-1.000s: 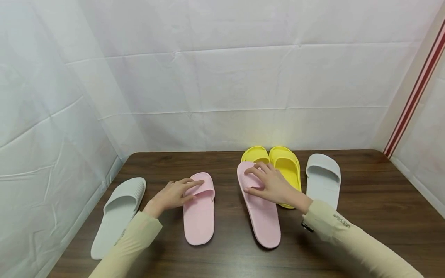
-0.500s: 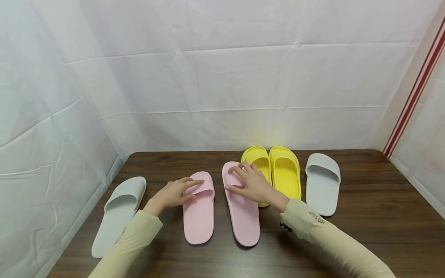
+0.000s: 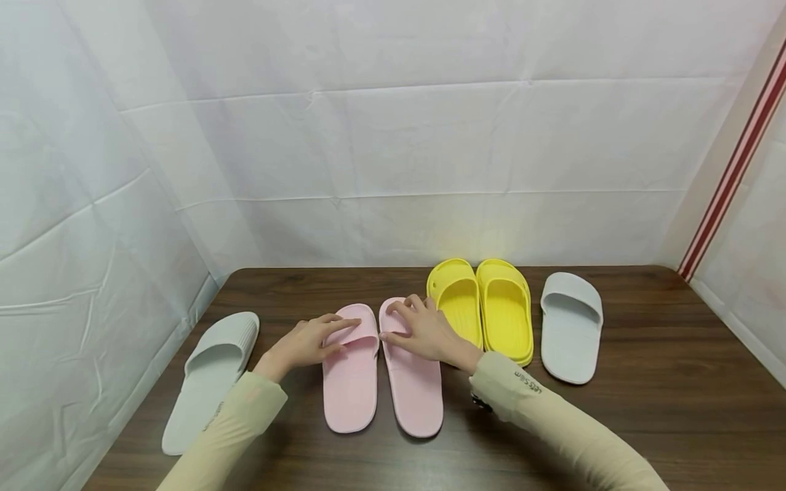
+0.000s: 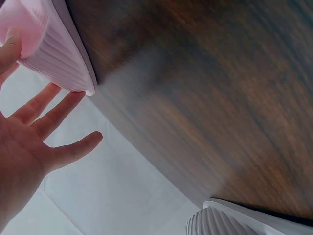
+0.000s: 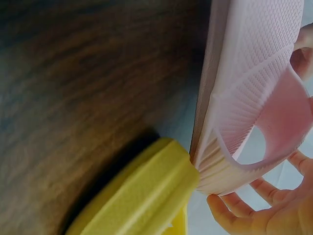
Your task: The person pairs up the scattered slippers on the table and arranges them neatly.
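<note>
Two pink slippers lie side by side on the brown table, their straps close together. My left hand (image 3: 307,344) is on the strap of the left pink slipper (image 3: 350,392), thumb at the strap's open edge. In the left wrist view, other fingers touch that strap's ribbed front. My right hand (image 3: 426,332) holds the right pink slipper (image 3: 417,399) by its strap, fingers over the top and thumb on the near edge. The right wrist view has this pink slipper (image 5: 254,78) close up, with the fingers (image 5: 239,210) at its strap and the thumb partly cut off.
A pair of yellow slippers (image 3: 506,317) stands just right of the pink ones, at the back. One white slipper (image 3: 568,334) lies farther right, another white slipper (image 3: 205,389) at the left beside my forearm. White cloth (image 3: 417,136) hangs behind the table (image 3: 663,382).
My right hand has moved the right pink slipper leftward, from in front of the yellow slippers to beside the left pink one. The left hand has stayed in place.
</note>
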{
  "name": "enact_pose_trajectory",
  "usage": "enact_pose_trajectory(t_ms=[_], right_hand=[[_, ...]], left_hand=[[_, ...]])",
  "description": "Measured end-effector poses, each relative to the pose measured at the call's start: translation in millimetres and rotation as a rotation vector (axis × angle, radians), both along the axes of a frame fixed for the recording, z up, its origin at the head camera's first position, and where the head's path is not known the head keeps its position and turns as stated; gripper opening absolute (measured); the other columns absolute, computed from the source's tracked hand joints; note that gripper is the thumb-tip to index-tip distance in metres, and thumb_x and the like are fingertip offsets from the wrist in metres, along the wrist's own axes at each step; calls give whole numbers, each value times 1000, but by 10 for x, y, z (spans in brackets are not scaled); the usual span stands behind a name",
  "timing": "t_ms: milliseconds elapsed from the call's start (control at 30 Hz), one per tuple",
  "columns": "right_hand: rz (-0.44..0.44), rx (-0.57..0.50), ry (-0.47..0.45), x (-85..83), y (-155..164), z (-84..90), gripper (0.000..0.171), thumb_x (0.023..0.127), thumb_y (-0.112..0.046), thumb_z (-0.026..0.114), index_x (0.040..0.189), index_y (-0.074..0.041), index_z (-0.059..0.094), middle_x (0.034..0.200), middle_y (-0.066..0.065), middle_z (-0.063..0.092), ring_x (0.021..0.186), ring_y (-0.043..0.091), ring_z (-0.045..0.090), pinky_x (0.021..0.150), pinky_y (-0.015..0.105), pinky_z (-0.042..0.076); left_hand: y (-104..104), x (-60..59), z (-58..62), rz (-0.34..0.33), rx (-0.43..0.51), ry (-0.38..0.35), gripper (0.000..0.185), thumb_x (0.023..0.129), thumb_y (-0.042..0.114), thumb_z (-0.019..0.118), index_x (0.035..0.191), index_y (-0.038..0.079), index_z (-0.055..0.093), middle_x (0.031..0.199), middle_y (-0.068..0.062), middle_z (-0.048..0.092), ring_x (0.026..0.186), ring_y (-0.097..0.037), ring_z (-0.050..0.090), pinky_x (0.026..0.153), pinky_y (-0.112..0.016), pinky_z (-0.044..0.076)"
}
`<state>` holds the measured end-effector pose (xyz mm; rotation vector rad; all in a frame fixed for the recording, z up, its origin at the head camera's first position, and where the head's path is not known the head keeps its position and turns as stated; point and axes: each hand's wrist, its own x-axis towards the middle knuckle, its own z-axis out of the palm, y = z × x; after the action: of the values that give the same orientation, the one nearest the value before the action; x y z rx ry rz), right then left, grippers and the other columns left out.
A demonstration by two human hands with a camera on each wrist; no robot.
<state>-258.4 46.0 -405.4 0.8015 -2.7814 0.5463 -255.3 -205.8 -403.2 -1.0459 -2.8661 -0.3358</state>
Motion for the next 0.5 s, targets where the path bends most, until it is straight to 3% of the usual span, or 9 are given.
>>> enact_pose_trajectory(t_ms=[133,500], right_hand=[[-6,0,-21,-14,-12,-40,43,80,-56,54,111,-27,50,102,5,48,88,26,44,65,32,40],[-7,7,-74,4,-65,-97,43,81,-54,53,113,-25,52,98,6,49,82,25,42,67,33,36]], left_hand=[[5,-3,-7,-2,-1,9,47,84,19,60,129,22,47,115,-9,57,88,-21,60,71,-39,48],[17,18,-10,10,-16,11,49,83,22,60,130,23,46,115,-8,57,97,-25,60,77,-46,47]])
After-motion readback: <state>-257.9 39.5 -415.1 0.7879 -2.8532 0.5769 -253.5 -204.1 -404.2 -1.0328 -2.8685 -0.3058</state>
